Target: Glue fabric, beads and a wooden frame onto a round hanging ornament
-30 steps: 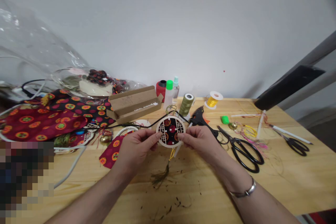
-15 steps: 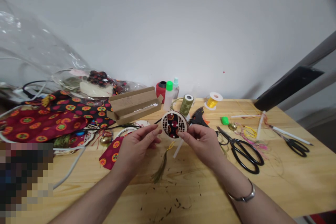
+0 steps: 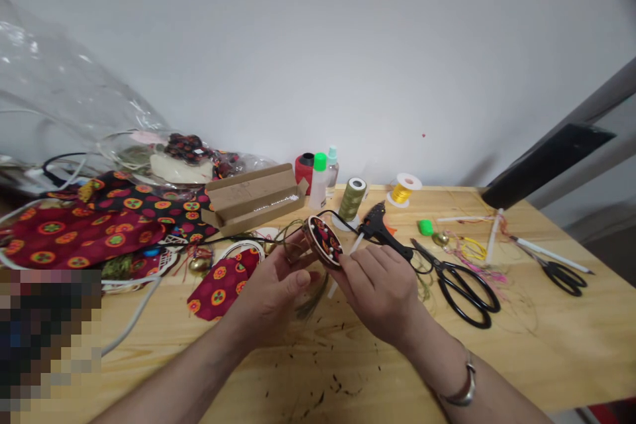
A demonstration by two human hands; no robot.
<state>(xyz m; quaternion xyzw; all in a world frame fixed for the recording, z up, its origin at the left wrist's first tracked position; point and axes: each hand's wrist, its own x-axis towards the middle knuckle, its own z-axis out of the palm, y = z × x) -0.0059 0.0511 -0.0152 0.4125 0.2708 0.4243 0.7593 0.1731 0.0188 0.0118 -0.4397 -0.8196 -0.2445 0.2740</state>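
Note:
A round wooden pendant [image 3: 325, 240] with dark floral fabric and small white beads is tilted between my hands. My right hand [image 3: 380, 281] pinches its lower right edge, with the knuckles turned up. My left hand [image 3: 275, 285] is open on the other side, thumb apart from the fingers. Its fingertips reach toward the pendant's left rim; whether they touch it I cannot tell. An olive tassel [image 3: 309, 301] hangs below, partly hidden by my left thumb. Olive cord shows near my left fingertips.
Behind my hands stand an olive thread spool [image 3: 353, 199], a glue gun [image 3: 380, 228] and a green-capped bottle [image 3: 319, 185]. Large scissors [image 3: 467, 291] lie to the right. A cardboard box [image 3: 256, 202] and floral fabric [image 3: 74, 232] are at left. Dark scraps litter the wooden table [image 3: 238, 377].
The pendant has turned from facing me to a tilted angle. My right hand has rolled over, knuckles up, and my left hand has opened with its palm turned upward.

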